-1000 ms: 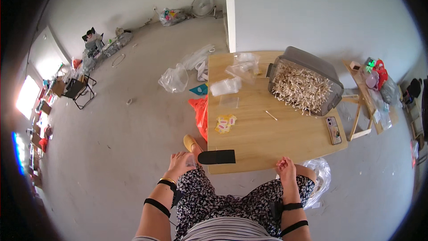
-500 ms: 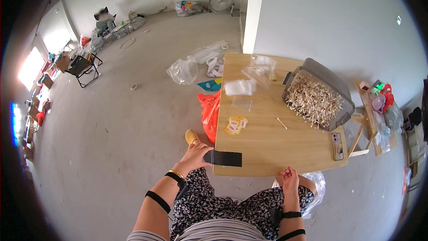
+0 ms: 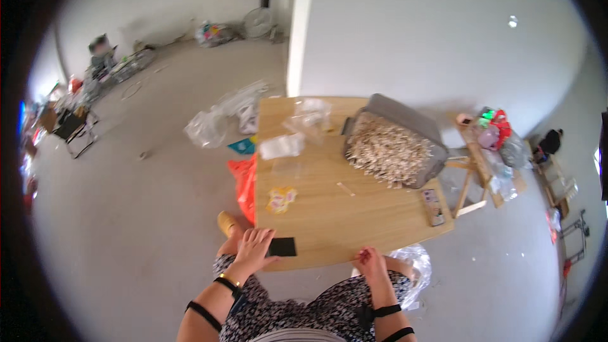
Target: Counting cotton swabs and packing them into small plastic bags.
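Settling in at the near edge of the wooden table (image 3: 354, 215), judging by the pose; no picking up under way yet. Left hand (image 3: 253, 247) spread flat, fingers open, touching the left end of the flat black rectangle (image 3: 282, 246) (a phone or a card, cannot tell which). Right hand (image 3: 369, 261) loosely curled at the table edge, gripping nothing visible. Well apart from both hands: the grey bin (image 3: 405, 120) heaped with pale sticks, at the far right. Next, probably closing the left fingers on the rectangle, calling for a thin pinch at its edge.
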{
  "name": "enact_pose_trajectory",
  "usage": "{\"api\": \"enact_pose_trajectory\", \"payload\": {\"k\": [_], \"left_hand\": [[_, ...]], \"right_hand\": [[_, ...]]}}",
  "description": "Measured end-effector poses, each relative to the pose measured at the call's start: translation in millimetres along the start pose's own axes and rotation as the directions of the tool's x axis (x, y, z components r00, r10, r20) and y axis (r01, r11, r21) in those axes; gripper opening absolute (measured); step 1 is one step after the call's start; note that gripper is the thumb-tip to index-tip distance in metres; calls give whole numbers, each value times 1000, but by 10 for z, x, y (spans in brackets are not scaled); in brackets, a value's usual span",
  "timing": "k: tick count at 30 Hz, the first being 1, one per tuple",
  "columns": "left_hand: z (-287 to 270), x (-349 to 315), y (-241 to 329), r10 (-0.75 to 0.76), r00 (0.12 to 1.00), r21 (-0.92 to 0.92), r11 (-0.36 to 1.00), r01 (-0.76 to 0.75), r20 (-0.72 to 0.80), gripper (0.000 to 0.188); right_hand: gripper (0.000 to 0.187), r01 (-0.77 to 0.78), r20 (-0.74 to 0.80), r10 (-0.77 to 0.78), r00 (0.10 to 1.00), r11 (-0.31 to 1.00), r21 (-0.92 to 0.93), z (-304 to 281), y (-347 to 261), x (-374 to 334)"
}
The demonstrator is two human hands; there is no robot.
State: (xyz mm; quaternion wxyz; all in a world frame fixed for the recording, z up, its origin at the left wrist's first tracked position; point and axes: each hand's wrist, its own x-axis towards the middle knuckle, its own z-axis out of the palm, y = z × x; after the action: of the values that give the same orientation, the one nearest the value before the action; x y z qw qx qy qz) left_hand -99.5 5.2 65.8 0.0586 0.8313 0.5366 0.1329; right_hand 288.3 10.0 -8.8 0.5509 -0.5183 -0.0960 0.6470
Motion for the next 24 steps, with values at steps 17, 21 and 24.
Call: {"api": "enact_pose_trajectory", "payload": {"k": [17, 21, 24], "left_hand": [[873, 568, 650, 15, 997, -65, 998, -10, 80, 75], [824, 483, 568, -19, 997, -91, 996, 26, 78, 73], [805, 514, 579, -14, 997, -79, 997, 20, 71, 73]], "right_hand": [[18, 289, 65, -397, 916, 537, -792, 568, -1460, 1228], [24, 127, 128, -570, 812, -40, -991, 702, -1583, 1404], [38, 99, 436, -586, 683, -518, -850, 632, -1717, 1532]]}}
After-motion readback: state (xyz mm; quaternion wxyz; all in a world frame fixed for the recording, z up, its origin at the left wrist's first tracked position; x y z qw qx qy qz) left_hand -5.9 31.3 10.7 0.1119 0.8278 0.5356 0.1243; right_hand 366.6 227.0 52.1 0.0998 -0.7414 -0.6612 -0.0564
